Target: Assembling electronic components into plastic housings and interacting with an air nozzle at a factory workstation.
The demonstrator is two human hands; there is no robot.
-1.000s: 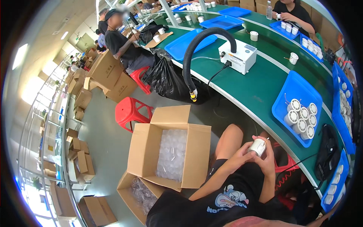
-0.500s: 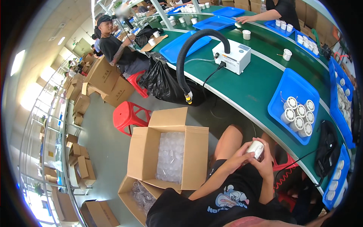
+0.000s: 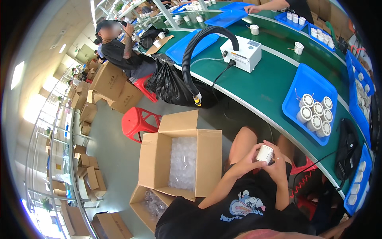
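Head: white cylinder (image 3: 264, 153), lettered shirt (image 3: 242, 211)

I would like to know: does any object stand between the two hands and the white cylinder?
Nothing visible does. The left hand and the right hand hold the white cylinder directly, bare-skinned; its underside is hidden.

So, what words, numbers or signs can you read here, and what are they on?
I won't copy any writing out, but here's where it is:
Black T-shirt: pale letters below a cartoon, partly hidden by folds.
Big cardboard box at the back: dark printing, too small and blurred.
White machine on the bench: labels, too tiny to read.
White round part in the left hand and right hand: no readable writing.
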